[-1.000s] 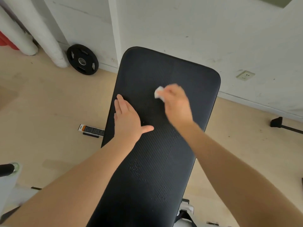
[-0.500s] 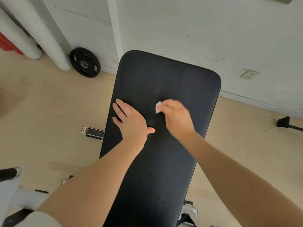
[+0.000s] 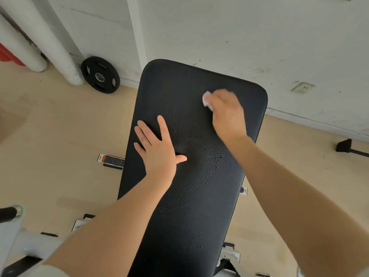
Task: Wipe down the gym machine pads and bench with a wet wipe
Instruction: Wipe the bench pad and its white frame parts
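A long black padded bench [image 3: 179, 86] runs from the bottom of the view up toward the white wall. My left hand [image 3: 157, 148] lies flat on the pad's left half, fingers spread, holding nothing. My right hand [image 3: 227, 112] is closed on a small white wet wipe [image 3: 206, 99] and presses it on the upper right part of the pad. Small wet droplets [image 3: 214, 154] show on the ribbed surface below my right hand.
A black weight plate [image 3: 100, 74] leans on the wall at the upper left beside white pipes [image 3: 60, 54]. A labelled bench foot [image 3: 110, 160] lies on the beige floor at the left. White frame parts [image 3: 18, 236] sit at the lower left. A black foot [image 3: 345, 145] at the right.
My right hand has swept the wipe up and to the right along the pad, away from my left hand. My left hand has stayed flat in about the same place.
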`<state>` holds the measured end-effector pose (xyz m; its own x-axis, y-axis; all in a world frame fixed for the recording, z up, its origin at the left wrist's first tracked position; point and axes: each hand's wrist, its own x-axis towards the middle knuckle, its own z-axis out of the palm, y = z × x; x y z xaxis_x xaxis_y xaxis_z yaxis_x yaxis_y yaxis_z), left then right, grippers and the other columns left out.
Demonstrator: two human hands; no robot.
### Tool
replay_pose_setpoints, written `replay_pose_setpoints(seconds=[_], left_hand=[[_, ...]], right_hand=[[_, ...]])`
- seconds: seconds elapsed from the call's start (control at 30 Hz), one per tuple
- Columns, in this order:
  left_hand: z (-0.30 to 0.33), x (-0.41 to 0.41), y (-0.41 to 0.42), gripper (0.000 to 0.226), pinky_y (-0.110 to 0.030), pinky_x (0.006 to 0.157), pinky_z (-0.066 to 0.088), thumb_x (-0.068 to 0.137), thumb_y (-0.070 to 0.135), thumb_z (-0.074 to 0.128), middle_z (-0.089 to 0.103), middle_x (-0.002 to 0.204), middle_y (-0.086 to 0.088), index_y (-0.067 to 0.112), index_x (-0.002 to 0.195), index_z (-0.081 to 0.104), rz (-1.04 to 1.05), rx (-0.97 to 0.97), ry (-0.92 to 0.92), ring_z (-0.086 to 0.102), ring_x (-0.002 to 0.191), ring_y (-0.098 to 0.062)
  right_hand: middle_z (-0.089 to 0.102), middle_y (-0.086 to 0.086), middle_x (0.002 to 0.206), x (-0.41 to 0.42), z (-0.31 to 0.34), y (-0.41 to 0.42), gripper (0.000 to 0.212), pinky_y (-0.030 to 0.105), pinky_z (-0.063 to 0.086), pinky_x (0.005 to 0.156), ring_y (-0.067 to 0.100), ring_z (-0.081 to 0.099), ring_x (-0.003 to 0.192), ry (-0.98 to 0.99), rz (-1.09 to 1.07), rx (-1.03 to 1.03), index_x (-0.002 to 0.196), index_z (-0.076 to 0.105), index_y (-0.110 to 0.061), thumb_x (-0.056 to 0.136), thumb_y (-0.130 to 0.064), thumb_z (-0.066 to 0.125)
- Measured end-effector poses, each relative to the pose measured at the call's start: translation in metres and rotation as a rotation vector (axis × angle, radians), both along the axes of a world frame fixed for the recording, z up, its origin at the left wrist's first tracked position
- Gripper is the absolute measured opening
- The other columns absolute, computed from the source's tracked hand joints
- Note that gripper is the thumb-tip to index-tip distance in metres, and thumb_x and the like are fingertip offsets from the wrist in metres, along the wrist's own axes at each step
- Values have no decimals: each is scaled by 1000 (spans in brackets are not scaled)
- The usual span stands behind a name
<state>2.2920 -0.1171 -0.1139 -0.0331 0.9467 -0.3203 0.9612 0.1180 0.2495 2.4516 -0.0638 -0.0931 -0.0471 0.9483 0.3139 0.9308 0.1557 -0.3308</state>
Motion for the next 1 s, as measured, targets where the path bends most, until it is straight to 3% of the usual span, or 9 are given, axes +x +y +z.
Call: replay_pose_setpoints(seconds=[0.07, 0.2, 0.33, 0.43, 0.5, 0.6, 0.77, 0.87, 1.0], left_hand=[[2, 0, 1, 125, -54, 111, 10, 67, 54, 71, -14, 150, -28, 15, 144, -19, 0, -16, -6, -10, 140, -44], [5, 2, 3, 125, -55, 111, 12, 67, 55, 71, -12, 150, -28, 14, 144, -19, 2, -23, 5, -8, 140, -45], [3, 3, 3, 126, -55, 111, 12, 65, 58, 70, -11, 151, -27, 15, 145, -18, 11, -18, 31, -6, 140, -45], [0, 1, 3, 125, -54, 111, 11, 65, 60, 69, -11, 151, -26, 16, 145, -18, 7, -2, 39, -6, 140, -45], [0, 0, 3, 125, -54, 111, 11, 65, 59, 69, -12, 151, -26, 17, 145, -18, 8, 0, 35, -7, 140, -44], [0, 1, 6, 127, -54, 111, 12, 65, 58, 70, -13, 150, -27, 17, 144, -20, 15, -17, 41, -7, 140, -44], [5, 3, 5, 127, -54, 111, 12, 65, 57, 71, -13, 150, -27, 17, 144, -20, 16, -51, 39, -8, 140, -44], [6, 4, 4, 127, -55, 111, 11, 66, 56, 72, -14, 150, -27, 16, 144, -20, 15, -53, 36, -8, 140, -44], [1, 4, 4, 127, -55, 111, 11, 65, 56, 71, -13, 150, -27, 17, 144, -19, 21, -29, 44, -7, 140, -44]], right_hand=[[56, 8, 77, -1, -13, -34, 6, 26, 41, 57, 24, 48, 71, -28, 113, 13, 82, 61, -5, 81, 0, 60], [54, 1, 97, 0, -17, -80, 13, 31, 47, 72, 16, 47, 85, 12, 220, -437, 96, 59, -17, 94, -20, 47], [50, 7, 77, 9, 22, -31, 22, 35, 43, 67, 25, 49, 77, 227, -29, -117, 66, 48, -14, 88, -19, 51], [58, 13, 89, 27, 38, 20, 18, 29, 40, 69, 29, 52, 86, 159, -136, 103, 86, 66, -2, 84, -4, 48], [61, 19, 96, 27, 29, 34, 24, 35, 44, 69, 37, 54, 88, 34, -96, 107, 95, 66, 2, 80, 4, 47], [64, 18, 92, 14, 9, 16, 14, 28, 39, 70, 35, 56, 82, 20, -34, 101, 89, 64, 1, 82, 5, 52], [64, 14, 95, 9, -17, -59, 30, 35, 53, 70, 33, 60, 84, -45, 126, -87, 94, 66, -2, 69, 15, 64], [60, 10, 106, 12, -14, -72, 26, 32, 45, 78, 27, 54, 97, -38, 153, -262, 106, 65, -6, 86, 3, 51], [56, -11, 94, 36, 21, -25, 21, 20, 33, 77, 11, 49, 92, 186, -84, -8, 87, 62, -23, 93, -17, 43]])
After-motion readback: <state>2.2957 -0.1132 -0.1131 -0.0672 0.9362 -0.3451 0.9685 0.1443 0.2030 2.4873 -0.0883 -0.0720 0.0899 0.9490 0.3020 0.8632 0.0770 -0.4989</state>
